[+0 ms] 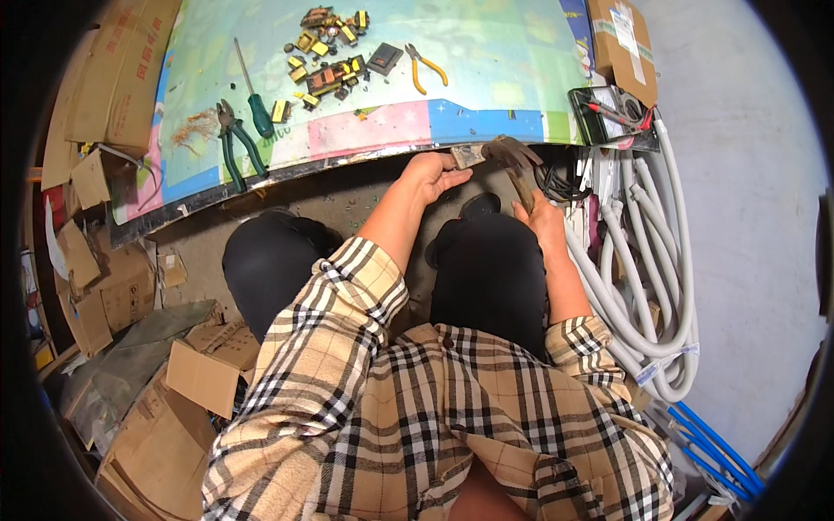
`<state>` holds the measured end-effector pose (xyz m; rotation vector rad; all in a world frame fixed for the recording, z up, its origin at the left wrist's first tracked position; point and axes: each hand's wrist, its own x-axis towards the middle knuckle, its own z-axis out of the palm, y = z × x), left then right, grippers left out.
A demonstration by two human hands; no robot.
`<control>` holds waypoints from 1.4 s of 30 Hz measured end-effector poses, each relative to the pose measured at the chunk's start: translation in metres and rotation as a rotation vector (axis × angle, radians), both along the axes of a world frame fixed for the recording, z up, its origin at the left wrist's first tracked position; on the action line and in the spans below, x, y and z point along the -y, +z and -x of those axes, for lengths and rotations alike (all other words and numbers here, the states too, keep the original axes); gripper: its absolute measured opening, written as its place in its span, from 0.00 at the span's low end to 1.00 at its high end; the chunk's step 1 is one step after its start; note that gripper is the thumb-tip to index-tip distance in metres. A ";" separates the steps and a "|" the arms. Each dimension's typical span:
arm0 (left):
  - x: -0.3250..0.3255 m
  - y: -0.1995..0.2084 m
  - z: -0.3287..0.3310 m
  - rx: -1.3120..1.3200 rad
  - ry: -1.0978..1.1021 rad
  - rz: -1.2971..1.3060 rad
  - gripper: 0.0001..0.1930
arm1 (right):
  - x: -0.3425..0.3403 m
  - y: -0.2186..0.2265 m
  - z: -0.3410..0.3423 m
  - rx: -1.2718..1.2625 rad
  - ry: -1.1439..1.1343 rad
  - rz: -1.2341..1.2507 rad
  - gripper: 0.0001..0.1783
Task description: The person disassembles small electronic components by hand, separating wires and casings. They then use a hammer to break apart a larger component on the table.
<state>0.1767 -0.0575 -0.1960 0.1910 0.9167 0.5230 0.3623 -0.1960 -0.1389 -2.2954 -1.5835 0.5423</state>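
Note:
My right hand (pixel 545 219) is closed round the wooden handle of a claw hammer (pixel 512 151), held just off the table's near edge. My left hand (pixel 432 177) reaches to the same edge, its thumb and fingers on a small, flat, light-coloured piece (pixel 468 155) whose kind I cannot make out. That piece lies right beside the hammer's head; whether they touch is unclear. Green-handled pliers (pixel 234 143) and a screwdriver (pixel 253 102) lie on the table to the left. Yellow-handled pliers (pixel 422 69) lie farther back, next to a dark square part (pixel 385 58).
Several yellow, black and copper-coloured electrical parts (pixel 334 76) are spread on the covered table (pixel 208 52). A black tray (pixel 599 122) with red and black leads sits at its right corner. Grey coiled hoses (pixel 669 260) hang at right. Cardboard boxes (pixel 213 369) crowd the left.

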 end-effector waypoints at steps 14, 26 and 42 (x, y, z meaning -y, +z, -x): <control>0.018 -0.004 0.030 -1.030 -0.539 -0.610 0.09 | -0.009 -0.002 0.003 -0.020 0.119 0.011 0.17; -0.083 0.060 0.098 -0.901 0.154 -0.764 0.08 | -0.001 0.008 0.004 -0.159 -0.014 0.005 0.17; -0.189 0.091 0.086 -1.850 -0.276 -1.088 0.16 | 0.002 0.019 0.008 -0.147 -0.010 0.023 0.15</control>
